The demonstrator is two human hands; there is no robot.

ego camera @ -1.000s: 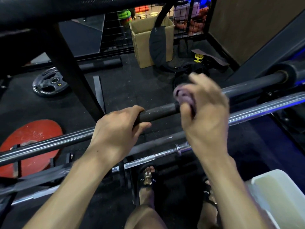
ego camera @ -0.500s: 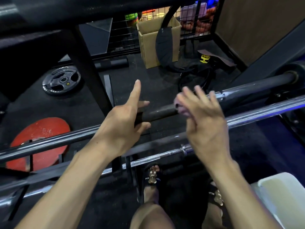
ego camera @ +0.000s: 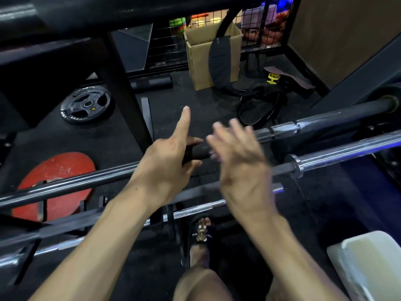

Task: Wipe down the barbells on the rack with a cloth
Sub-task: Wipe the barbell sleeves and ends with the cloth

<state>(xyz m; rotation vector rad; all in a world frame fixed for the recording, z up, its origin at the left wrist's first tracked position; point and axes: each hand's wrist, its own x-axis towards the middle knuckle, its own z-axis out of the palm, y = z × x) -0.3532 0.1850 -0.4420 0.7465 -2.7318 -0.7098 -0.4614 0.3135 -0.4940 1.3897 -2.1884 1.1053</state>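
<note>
- The left hand [ego camera: 167,161] has its grip on the top barbell [ego camera: 321,124]: the thumb and lower fingers curl round the dark middle section of the bar, while the index finger sticks straight out, pointing away over the floor.
- The right hand [ego camera: 243,168] is blurred, just right of the left hand and over the same bar; its fingers are spread and fairly straight.
- A sliver of pale purple cloth [ego camera: 214,157] shows under the right palm, against the bar; whether the fingers pinch it or only press on it I cannot tell.
- The top barbell runs from the hands up to the right, where it turns shiny and then dark again near its end collar.
- A second barbell [ego camera: 347,152] lies just below, chrome, with a round collar right of the right hand; its darker shaft continues left under both forearms.
- Lower still, a third barbell [ego camera: 193,208] with a knurled silver shaft rests on the rack.
- On the black floor to the left lie a red weight plate [ego camera: 56,170] and, further back, a black weight plate [ego camera: 86,104].
- Behind the bars stand a cardboard box [ego camera: 199,61] with a dark pad leaning on it, and wire mesh behind that.
- A white container [ego camera: 368,263] sits at the lower right, beside the person's sandalled foot [ego camera: 200,232].
</note>
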